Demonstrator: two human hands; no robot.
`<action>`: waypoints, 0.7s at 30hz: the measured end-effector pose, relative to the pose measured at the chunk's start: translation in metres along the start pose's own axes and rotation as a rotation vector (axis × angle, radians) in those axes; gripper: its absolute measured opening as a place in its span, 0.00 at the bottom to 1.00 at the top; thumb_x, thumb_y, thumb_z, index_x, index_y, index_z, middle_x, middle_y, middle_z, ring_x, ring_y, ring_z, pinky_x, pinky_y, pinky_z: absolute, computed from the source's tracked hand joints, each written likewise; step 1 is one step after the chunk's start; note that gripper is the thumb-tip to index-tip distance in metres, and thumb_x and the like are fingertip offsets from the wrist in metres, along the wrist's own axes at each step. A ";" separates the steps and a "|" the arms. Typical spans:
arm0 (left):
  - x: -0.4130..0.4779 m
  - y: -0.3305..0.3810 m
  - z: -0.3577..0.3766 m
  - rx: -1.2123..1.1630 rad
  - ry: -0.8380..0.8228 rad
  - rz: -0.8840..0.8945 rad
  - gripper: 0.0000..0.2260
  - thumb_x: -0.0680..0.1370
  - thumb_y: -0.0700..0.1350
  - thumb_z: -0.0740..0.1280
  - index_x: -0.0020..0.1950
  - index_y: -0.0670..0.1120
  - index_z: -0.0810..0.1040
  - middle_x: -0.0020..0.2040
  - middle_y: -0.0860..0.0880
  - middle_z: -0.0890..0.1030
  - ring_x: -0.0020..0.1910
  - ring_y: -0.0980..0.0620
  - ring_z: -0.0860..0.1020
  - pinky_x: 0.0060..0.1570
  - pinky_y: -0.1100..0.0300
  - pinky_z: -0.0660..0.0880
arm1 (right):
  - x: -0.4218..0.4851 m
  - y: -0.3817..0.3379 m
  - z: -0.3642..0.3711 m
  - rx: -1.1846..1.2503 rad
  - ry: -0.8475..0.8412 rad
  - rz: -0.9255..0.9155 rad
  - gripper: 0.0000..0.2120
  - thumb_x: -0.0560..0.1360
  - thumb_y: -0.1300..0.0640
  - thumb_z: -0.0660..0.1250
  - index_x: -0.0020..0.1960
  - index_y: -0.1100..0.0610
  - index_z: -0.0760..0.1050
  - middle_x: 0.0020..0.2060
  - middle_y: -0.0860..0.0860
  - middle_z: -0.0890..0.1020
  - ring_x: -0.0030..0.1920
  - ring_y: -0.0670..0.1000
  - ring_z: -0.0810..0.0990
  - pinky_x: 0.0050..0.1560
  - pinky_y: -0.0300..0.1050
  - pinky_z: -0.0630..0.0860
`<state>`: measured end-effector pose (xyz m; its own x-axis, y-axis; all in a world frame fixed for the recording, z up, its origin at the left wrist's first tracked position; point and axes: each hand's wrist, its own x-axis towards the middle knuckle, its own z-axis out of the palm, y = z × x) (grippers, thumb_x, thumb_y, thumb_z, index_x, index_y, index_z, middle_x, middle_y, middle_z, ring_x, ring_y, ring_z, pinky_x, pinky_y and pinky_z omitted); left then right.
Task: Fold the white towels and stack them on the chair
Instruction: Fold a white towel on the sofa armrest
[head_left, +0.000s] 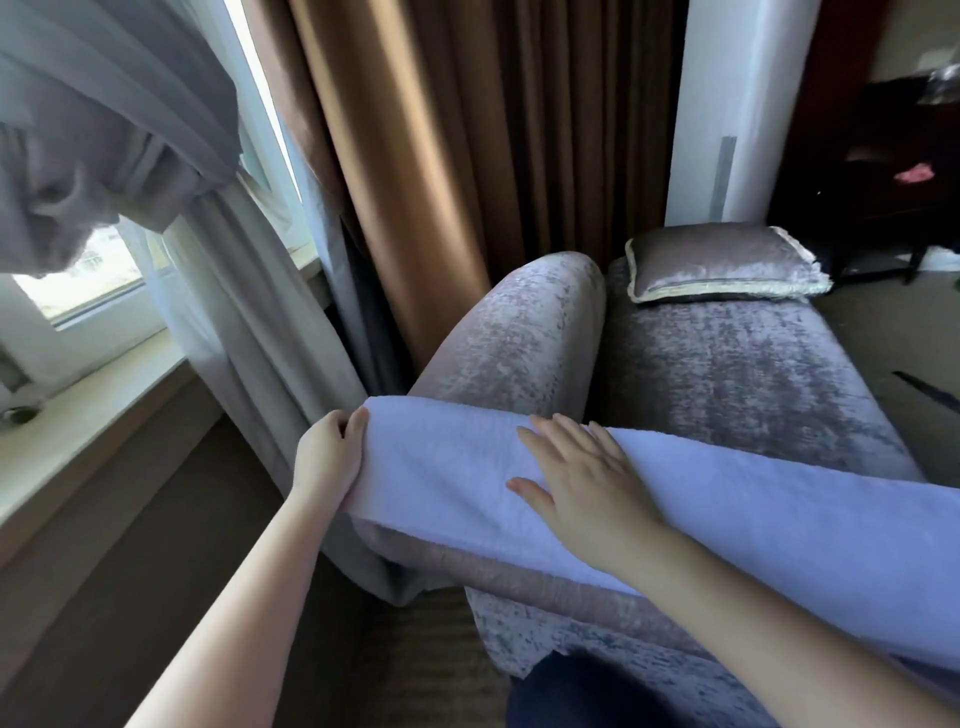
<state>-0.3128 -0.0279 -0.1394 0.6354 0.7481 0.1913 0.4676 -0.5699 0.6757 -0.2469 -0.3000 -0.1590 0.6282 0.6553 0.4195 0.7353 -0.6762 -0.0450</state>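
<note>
Item: white towel (447, 467) across the chair arm (519, 332); I noted left hand (330, 457) gripping its end, right hand (587, 493) pressing flat with straight fingers, and judged the edges wanted squaring before folding.

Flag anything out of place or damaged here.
Nothing spilled or damaged. The white towel lies across the chair arm, left hand gripping its end, right hand flat on it. Oddity: a grey strip on the white pillar.
</note>
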 end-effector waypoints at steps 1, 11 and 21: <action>0.000 -0.001 0.002 0.010 0.040 0.020 0.21 0.82 0.51 0.56 0.43 0.35 0.74 0.39 0.41 0.78 0.40 0.42 0.74 0.35 0.57 0.65 | 0.001 -0.003 0.005 -0.003 -0.045 0.014 0.33 0.80 0.37 0.44 0.63 0.56 0.78 0.60 0.51 0.80 0.59 0.54 0.79 0.59 0.54 0.76; -0.042 0.050 0.022 0.203 0.380 0.518 0.11 0.80 0.43 0.62 0.60 0.40 0.75 0.57 0.41 0.78 0.56 0.37 0.73 0.50 0.44 0.70 | -0.011 0.000 0.004 0.042 -0.074 0.083 0.30 0.77 0.39 0.50 0.64 0.57 0.78 0.60 0.52 0.81 0.59 0.54 0.80 0.60 0.51 0.77; -0.175 0.189 0.160 0.053 0.053 1.052 0.11 0.77 0.47 0.57 0.48 0.44 0.77 0.52 0.48 0.79 0.52 0.46 0.76 0.49 0.54 0.68 | -0.133 0.156 -0.045 -0.012 0.052 0.344 0.33 0.82 0.39 0.41 0.59 0.55 0.80 0.54 0.50 0.83 0.53 0.51 0.82 0.56 0.45 0.77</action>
<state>-0.2370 -0.3213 -0.1593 0.7094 -0.1188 0.6947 -0.2767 -0.9535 0.1195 -0.2270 -0.5082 -0.1810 0.8247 0.3702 0.4276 0.4795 -0.8586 -0.1814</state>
